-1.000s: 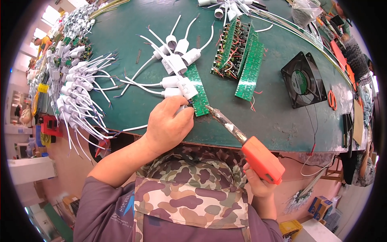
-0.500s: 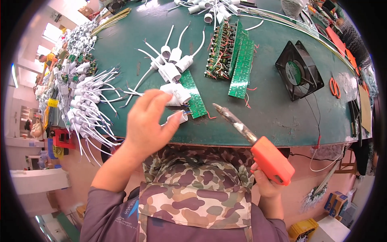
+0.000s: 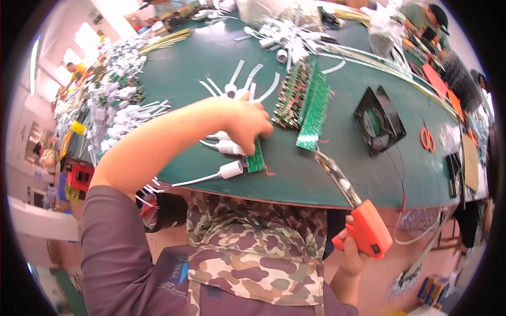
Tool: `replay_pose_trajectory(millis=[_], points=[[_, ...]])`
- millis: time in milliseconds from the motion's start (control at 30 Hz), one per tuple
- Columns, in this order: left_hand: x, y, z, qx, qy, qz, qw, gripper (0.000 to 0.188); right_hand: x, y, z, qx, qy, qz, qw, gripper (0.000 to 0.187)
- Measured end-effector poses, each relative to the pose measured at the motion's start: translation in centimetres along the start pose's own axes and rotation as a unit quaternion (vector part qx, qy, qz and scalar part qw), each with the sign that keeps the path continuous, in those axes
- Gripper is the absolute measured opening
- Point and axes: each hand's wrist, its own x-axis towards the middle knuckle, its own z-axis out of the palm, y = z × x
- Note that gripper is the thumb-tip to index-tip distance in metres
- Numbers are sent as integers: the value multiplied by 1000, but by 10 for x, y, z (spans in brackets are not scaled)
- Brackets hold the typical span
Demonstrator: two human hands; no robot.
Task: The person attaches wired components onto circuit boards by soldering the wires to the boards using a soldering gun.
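My right hand (image 3: 352, 252) grips a soldering iron with an orange pistol-style handle (image 3: 370, 229). Its long metal tip slants up to the left, ending beside the green boards. My left hand (image 3: 243, 122) reaches over a narrow green circuit board (image 3: 256, 161), its fingers bent downward and blurred; what they touch is hidden. White cylindrical housings with cables cluster around that hand, partly covered by it. Nearest me lies one white housing (image 3: 231, 169), its cable running left and its other end beside the board.
Upright component-filled boards (image 3: 291, 97) and a green board strip (image 3: 314, 116) stand at mid-table. Farther right are a black fan (image 3: 378, 121) and orange scissors (image 3: 427, 139). White housings heap along the left edge (image 3: 124, 116); another pile (image 3: 287, 39) lies at the back. A person (image 3: 429, 21) sits far right.
My left hand has moved right and away from me, over the narrow board and housings. The soldering iron's tip has shifted right. The whole view has tilted up slightly.
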Motion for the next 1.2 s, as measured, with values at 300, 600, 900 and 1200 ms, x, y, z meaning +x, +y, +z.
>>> replay_pose_trajectory(millis=[300, 600, 900, 1200], points=[[-12, 23, 19, 163, -8, 26, 986, 34, 15, -6, -6, -71, 47, -32, 996, 42], [-67, -20, 22, 145, 183, 100, 967, 28, 35, -41, 13, -8, 77, -7, 997, 34], [-72, -84, 70, 64, 301, 47, 950, 27, 61, -58, -8, -289, 102, -306, 902, 45], [-60, -63, 35, 106, 177, 28, 978, 31, 45, -64, 22, -133, 130, -196, 963, 47]])
